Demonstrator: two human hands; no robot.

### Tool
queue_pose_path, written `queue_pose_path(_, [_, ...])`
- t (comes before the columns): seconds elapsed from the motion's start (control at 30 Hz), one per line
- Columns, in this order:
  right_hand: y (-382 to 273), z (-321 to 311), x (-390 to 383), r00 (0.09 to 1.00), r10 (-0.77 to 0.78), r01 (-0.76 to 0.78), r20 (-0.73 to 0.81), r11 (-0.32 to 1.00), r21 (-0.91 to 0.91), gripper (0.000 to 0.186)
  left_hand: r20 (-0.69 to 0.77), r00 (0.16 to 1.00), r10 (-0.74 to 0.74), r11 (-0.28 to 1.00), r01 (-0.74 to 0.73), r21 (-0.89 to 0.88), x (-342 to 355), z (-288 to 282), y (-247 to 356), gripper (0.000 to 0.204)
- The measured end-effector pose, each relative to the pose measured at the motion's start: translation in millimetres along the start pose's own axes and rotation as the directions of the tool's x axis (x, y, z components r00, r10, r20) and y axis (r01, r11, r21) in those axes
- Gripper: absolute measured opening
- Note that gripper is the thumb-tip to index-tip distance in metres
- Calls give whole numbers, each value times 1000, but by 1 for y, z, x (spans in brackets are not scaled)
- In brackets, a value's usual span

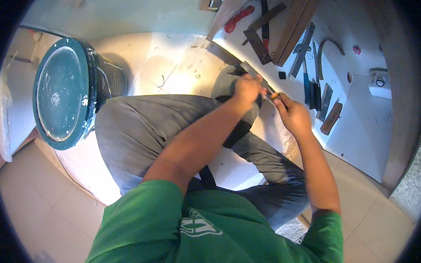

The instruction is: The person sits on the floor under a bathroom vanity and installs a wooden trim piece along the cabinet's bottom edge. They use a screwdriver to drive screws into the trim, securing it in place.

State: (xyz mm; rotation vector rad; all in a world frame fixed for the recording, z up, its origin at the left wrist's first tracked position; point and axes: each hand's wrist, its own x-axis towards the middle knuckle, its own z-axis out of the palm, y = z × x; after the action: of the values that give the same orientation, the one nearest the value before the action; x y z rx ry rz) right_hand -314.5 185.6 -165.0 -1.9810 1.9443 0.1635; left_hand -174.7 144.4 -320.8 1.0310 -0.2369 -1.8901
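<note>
A green shirt [177, 227] fills the foreground, grey trousers [140, 130] beyond. Over the knee, the left hand [247, 88] is closed round a flat metal strip [252, 73]; the right hand [292, 114] pinches a small orange-tipped tool [274, 96] against it. The strip looks stiff, light and sharp-edged, best gripped mid-length by its flats. Farther off lie a bucket [63, 93] and a white board [355, 101] of tools.

Teal bucket lid [61, 93] (white-speckled), green shirt [177, 227]
</note>
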Motion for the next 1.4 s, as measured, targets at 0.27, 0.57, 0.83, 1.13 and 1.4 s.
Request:
queue_pose_path(0.27, [17,5,-5,999,-48,50,-22,996,73,41,-80,995,-54,994,62,94,-11,13,2,31])
queue_pose_path(0.57, [-2,3,1,999,11,-11,46,1000,1,47,-50,999,0,998,3,59,-10,0,15,24])
queue_pose_path(0.83, [-20,-1,11,1000,-7,7,25,1000,-7,45,-51,999,14,998,-10,63,-6,-7,27,27])
queue_pose_path(1.13, [-14,1,13,999,-51,51,19,998,-21,42,-21,1000,8,999,-7,39,3,-8,16,29])
queue_pose_path(1.4, [-18,0,8,999,-47,47,0,999,21,40,-86,996,-13,999,16,37,-4,-5,16,27])
